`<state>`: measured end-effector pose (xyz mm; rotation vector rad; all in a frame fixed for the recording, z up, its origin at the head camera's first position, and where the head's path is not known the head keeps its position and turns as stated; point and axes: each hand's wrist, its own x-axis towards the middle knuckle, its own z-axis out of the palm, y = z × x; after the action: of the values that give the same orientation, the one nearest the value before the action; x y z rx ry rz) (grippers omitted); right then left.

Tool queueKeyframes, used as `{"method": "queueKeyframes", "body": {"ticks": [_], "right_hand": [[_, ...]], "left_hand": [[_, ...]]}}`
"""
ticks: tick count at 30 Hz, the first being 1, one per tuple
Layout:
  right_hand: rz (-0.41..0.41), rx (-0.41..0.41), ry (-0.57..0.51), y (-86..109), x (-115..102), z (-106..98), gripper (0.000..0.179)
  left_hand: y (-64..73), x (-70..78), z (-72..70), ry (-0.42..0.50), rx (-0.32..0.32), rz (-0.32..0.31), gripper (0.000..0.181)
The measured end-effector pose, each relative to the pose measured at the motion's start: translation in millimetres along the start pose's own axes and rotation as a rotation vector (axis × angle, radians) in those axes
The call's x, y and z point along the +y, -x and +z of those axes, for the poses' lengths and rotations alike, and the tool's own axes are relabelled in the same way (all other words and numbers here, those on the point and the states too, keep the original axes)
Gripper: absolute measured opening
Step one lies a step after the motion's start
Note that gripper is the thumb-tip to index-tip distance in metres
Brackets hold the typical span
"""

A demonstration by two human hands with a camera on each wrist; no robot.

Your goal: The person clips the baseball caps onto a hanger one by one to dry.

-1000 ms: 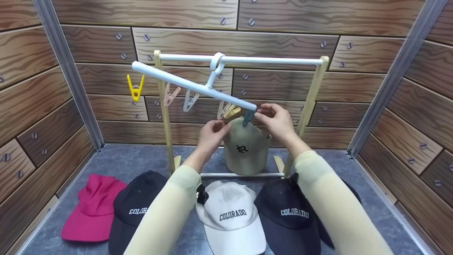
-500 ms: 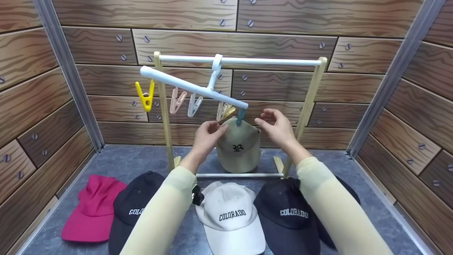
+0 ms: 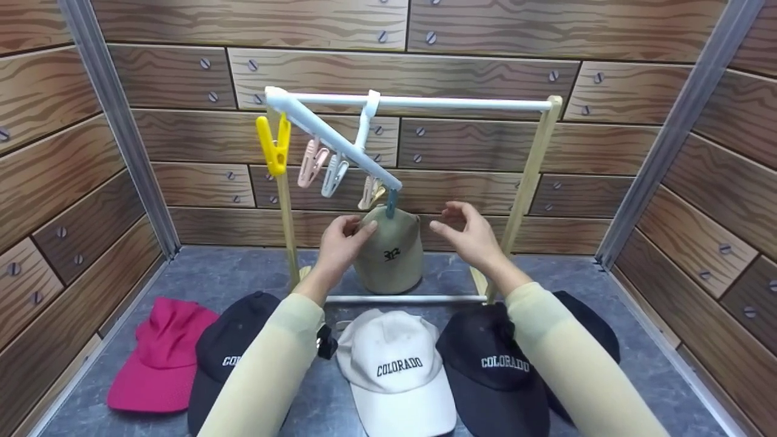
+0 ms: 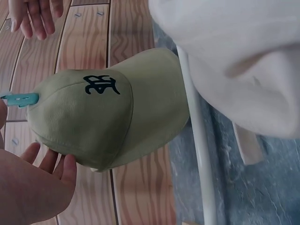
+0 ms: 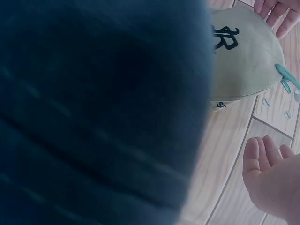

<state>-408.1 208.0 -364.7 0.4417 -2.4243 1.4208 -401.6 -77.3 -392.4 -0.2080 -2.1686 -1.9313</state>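
Note:
An olive-beige cap point(image 3: 389, 252) with a dark letter emblem hangs brim down from a teal clothespin point(image 3: 391, 204) at the low end of a white hanger bar point(image 3: 340, 142). My left hand point(image 3: 341, 246) is at the cap's left side, relaxed fingertips right at its edge, thumb overlapping the crown in the head view. The left wrist view shows these fingers point(image 4: 69, 171) along the cap's side. To the right of the cap, apart from it, my right hand point(image 3: 470, 233) is held up with loosely bent fingers and nothing in them.
The hanger hooks over the top rail point(image 3: 461, 104) of a wooden-post rack. A yellow clothespin point(image 3: 276, 145), a pink one point(image 3: 312, 164) and others hang from it. In front lie a magenta cap point(image 3: 161, 358), a white cap point(image 3: 397, 364) and several dark caps point(image 3: 495, 364).
The hanger has swung, its yellow-clothespin end coming nearer and rightward, while the beige cap moved left. My left hand moved left and slightly down with it. My right hand came away from the teal clothespin.

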Motion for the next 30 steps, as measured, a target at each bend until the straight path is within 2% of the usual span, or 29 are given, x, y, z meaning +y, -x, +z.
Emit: {"method": "queueKeyframes", "body": {"ticks": [13,22,30], "right_hand": [[0.029,-0.113,0.022,13.5,2,16,0.066],[0.040,-0.209,0.119,25.2,0,26,0.071],[0.045,-0.269,0.153,37.6,-2,32,0.071]], "left_hand": [[7.7,-12.3,-15.8,-0.053,0.009,-0.034,0.061],[14.2,-19.6,-24.0,-0.085,0.035,0.004,0.059],[21.2,-24.6,-24.0,-0.114,0.025,0.032,0.060]]}}
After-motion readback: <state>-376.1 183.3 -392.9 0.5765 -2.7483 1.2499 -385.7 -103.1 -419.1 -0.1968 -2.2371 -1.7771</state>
